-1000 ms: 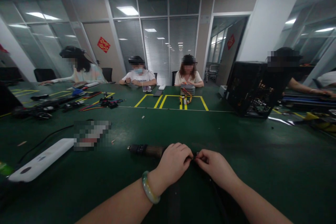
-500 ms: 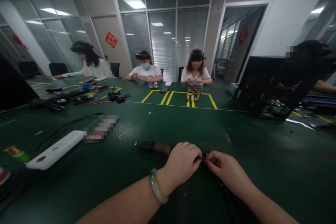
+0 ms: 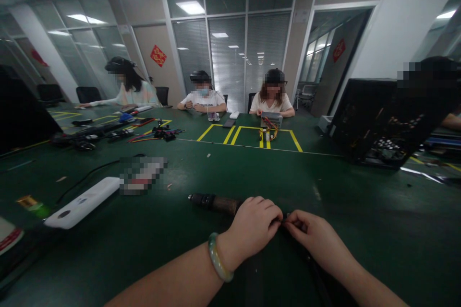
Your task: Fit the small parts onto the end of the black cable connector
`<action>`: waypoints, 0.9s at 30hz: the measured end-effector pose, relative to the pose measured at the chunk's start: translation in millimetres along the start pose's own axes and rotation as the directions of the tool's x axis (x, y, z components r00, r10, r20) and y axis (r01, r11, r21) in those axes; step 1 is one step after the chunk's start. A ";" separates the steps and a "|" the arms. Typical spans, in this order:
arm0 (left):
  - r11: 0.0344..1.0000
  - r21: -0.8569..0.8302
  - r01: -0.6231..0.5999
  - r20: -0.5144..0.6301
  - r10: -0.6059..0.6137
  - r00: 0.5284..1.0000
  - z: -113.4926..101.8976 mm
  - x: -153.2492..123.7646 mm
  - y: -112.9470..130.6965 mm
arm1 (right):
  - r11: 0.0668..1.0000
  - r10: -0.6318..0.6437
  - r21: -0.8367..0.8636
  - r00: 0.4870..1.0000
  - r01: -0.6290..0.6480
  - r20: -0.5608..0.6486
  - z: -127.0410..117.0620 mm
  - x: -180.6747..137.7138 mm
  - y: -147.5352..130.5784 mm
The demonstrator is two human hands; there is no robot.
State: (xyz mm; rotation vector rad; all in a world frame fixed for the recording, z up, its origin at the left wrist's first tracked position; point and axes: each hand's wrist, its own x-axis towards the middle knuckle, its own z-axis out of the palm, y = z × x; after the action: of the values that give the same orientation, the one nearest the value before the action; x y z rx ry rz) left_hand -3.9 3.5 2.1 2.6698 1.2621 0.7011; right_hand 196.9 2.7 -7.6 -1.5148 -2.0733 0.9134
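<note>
On the green table lies a dark, slim electric screwdriver (image 3: 220, 204), its metal tip pointing left. My left hand (image 3: 254, 223), with a jade bangle (image 3: 218, 259) on the wrist, is closed over the tool's rear part. My right hand (image 3: 309, 230) is pinched at that rear end, thumb and finger almost touching my left fingertips. A small dark piece sits between the fingertips, mostly hidden; it seems to be the cord end. From there a black cord (image 3: 310, 261) runs down under my right wrist.
To the left lie a white power strip (image 3: 84, 203), a blurred-out flat object (image 3: 144, 176) and a green bottle (image 3: 36, 207). Cable bundles (image 3: 163, 129) lie beyond them. A black computer case (image 3: 370, 124) stands at the right. Across the table, people handle parts; one has a power supply (image 3: 272, 119).
The whole view has shifted slightly, so things appear a little further right. Both hands keep their grip at the screwdriver's rear end.
</note>
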 end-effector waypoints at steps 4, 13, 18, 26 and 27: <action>1.000 0.001 -0.003 -0.012 0.003 1.000 -0.6 -0.6 0.9 | 1.000 -0.008 -0.002 1.000 0.008 -0.006 1.0 1.6 0.5; 1.000 0.018 0.010 0.009 -0.010 1.000 -2.7 -0.7 2.7 | 1.000 -0.012 0.006 1.000 0.012 -0.012 0.9 1.6 1.9; 0.999 0.015 0.038 0.017 -0.038 0.999 -5.6 -0.1 4.7 | 1.000 -0.012 0.012 0.999 0.012 -0.031 1.9 0.3 2.2; 1.000 -0.005 -0.004 0.020 0.004 1.000 -3.8 0.0 2.9 | 1.000 0.013 0.005 1.000 -0.013 -0.026 -1.2 -1.9 -3.3; 1.000 -0.009 -0.010 0.019 0.010 1.000 -3.4 0.0 2.5 | 1.000 0.010 0.007 1.000 -0.010 -0.029 -1.2 -1.9 -3.5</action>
State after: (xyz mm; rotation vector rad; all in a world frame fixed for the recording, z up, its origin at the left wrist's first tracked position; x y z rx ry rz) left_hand -3.6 1.6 5.8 2.6714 1.2390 0.6789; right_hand 196.0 0.5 -4.1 -1.5274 -2.0415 0.8961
